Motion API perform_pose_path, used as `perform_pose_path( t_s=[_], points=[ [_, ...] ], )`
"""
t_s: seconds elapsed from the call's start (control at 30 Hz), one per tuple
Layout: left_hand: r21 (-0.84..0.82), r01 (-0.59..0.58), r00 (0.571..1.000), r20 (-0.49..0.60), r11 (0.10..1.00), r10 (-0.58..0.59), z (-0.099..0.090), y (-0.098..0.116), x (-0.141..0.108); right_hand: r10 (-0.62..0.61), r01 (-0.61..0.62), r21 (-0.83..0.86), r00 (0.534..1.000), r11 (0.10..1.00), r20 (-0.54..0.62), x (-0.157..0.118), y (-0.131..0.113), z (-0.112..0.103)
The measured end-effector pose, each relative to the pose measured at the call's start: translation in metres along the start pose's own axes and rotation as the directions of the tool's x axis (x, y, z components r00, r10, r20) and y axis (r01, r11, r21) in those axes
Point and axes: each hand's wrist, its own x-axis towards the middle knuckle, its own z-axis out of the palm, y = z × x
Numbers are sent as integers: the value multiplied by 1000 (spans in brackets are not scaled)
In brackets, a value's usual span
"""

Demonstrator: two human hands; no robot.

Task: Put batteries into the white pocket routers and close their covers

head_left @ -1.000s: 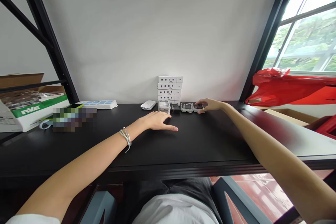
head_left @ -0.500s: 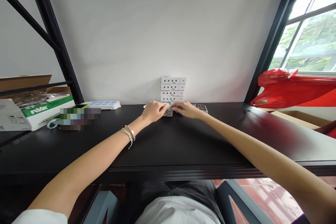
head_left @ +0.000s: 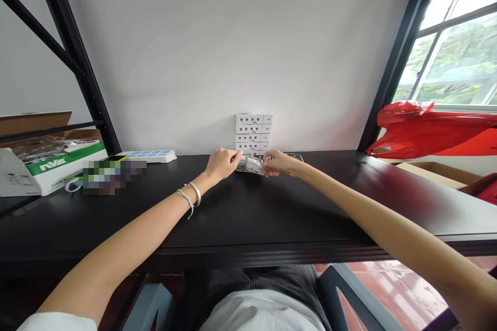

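Your box stack [head_left: 253, 132] is sitting at the back of the desk [head_left: 248, 217], with cases [head_left: 255, 165] sitting in front, between your left hand [head_left: 222, 163] and right hand [head_left: 283, 162]. Power strip [head_left: 157, 156] is lying off left (carton [head_left: 66, 161] is sitting even further over), bag [head_left: 419, 132] is sitting out right.

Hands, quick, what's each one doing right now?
Left hand: curled, but its grip can't be told; the far side is hidden.
Right hand: closed on the tilted white case.

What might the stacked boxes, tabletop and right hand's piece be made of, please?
Stacked boxes: probably matte white card, with crisp edges and curved notches. Tabletop: perhaps satin black laminate, faintly reflecting red. Held piece: pale, possibly plastic; too small to judge finish.
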Motion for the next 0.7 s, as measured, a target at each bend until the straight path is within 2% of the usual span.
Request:
perform_pose_path(
  t_s=[0.2, 0.27, 0.33, 0.4, 0.43, 0.5, 0.53, 0.57, 0.6, 0.63, 0.67, 0.7],
  points=[
    [-24, -18, 999, 33, 1000, 19, 0, -2, 1, -47, 99, -287, 982, 953, 184, -30, -22, -9],
    [-88, -84, 987, 127, 993, 95, -1, -2, 1, -31, 118, -333, 967, 936, 253, -36, -25, -5],
    [-175, -152, 946, 260, 973, 195, -3, 0, 1, 5, 109, -364, 954, 925, 299, -38, -26, 0],
    [-215, -177, 896, 369, 961, 247, -6, 3, 1, 62, 81, -385, 936, 919, 345, -40, -26, 3],
    [-204, -179, 879, 405, 962, 250, -8, 5, 1, 97, 67, -392, 918, 917, 384, -40, -27, 2],
    [-162, -195, 856, 453, 967, 248, -11, 9, 0, 158, 60, -389, 849, 919, 505, -39, -27, -5],
    [-137, -206, 848, 469, 969, 247, -13, 10, 0, 158, 76, -377, 818, 923, 554, -37, -26, -11],
    [-112, -217, 841, 483, 970, 244, -14, 12, 0, 131, 107, -364, 810, 925, 571, -35, -24, -17],
    [-89, -223, 836, 495, 971, 237, -15, 13, -1, 78, 148, -362, 837, 920, 541, -30, -21, -24],
    [-71, -224, 830, 510, 972, 228, -16, 14, -1, 3, 196, -385, 889, 902, 458, -25, -15, -31],
    [-60, -220, 821, 527, 974, 218, -16, 15, -2, -92, 241, -432, 937, 869, 337, -18, -8, -37],
    [-58, -215, 810, 547, 975, 211, -16, 15, -2, -190, 269, -501, 961, 823, 203, -10, 0, -41]
  ],
)
